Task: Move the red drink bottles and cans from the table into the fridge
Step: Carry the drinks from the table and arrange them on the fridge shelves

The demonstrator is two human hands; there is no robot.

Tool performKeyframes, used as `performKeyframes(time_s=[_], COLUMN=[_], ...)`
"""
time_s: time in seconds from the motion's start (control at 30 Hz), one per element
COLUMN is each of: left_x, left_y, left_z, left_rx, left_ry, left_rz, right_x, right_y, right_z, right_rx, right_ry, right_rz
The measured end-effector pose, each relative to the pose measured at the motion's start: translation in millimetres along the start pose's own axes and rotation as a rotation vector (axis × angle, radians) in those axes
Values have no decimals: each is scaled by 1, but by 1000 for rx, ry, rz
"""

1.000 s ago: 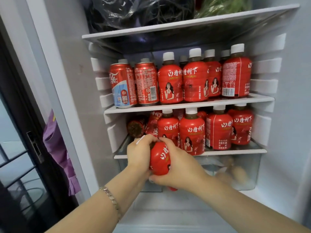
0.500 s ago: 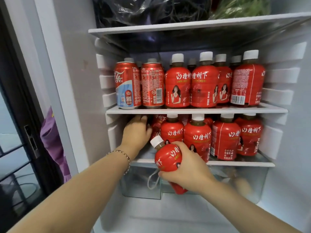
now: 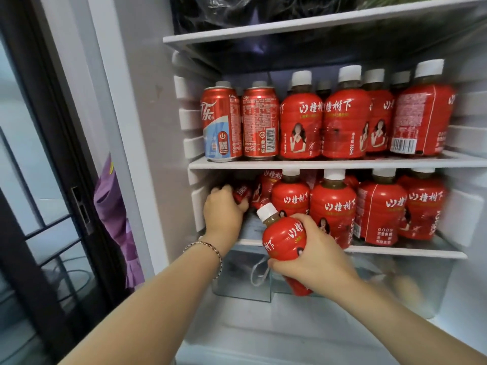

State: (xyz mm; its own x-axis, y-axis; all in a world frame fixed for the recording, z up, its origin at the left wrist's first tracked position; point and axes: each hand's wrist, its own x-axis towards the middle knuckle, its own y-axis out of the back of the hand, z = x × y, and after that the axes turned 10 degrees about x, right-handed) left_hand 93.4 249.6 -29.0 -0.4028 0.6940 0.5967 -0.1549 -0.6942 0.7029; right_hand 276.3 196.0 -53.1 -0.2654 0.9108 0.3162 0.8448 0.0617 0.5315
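Fridge point(image 3: 147, 106) open. The right hand point(image 3: 316, 256) grips the held bottle point(image 3: 282, 239) round its body, in front of the lower shelf point(image 3: 395, 250) edge, tilted with its white cap toward 11 o'clock and its base toward 5 o'clock. A second ago both hands were on this bottle; now the right alone carries it. The left hand point(image 3: 224, 213), at 10 o'clock from the held bottle, has gone further into the left end of the lower shelf than half a second ago. Its fingers now curl round a lying bottle point(image 3: 242, 194) there, where before they only reached toward it. Standing bottles point(image 3: 333, 204) fill the rest of the lower shelf, at 3 o'clock from the left hand, positions unchanged. On the middle shelf point(image 3: 342, 163), two cans point(image 3: 259, 122) stand at the left and more red bottles to their right, as before. A bracelet point(image 3: 210, 250) sits on the left wrist.
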Motion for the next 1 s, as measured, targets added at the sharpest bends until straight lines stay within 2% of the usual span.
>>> performKeyframes(time_s=[0.17,0.33,0.47,0.63,1.0], left_x=[-28,-49,-52,-36,-14], left_y=[10,21,27,31,25], left_z=[-5,-8,-8,-5,4], left_rx=[-200,-333,-108,41,89], left_ry=[34,164,102,79,142], left_rz=[83,62,-70,-189,-256], right_x=[-1,0,1,0,-2], right_y=[0,-1,-1,-2,-5], right_z=[1,-1,-2,0,8], right_rx=[21,10,-5,19,72], right_ry=[8,-9,-17,0,17], right_rz=[-13,-17,-14,-20,-4])
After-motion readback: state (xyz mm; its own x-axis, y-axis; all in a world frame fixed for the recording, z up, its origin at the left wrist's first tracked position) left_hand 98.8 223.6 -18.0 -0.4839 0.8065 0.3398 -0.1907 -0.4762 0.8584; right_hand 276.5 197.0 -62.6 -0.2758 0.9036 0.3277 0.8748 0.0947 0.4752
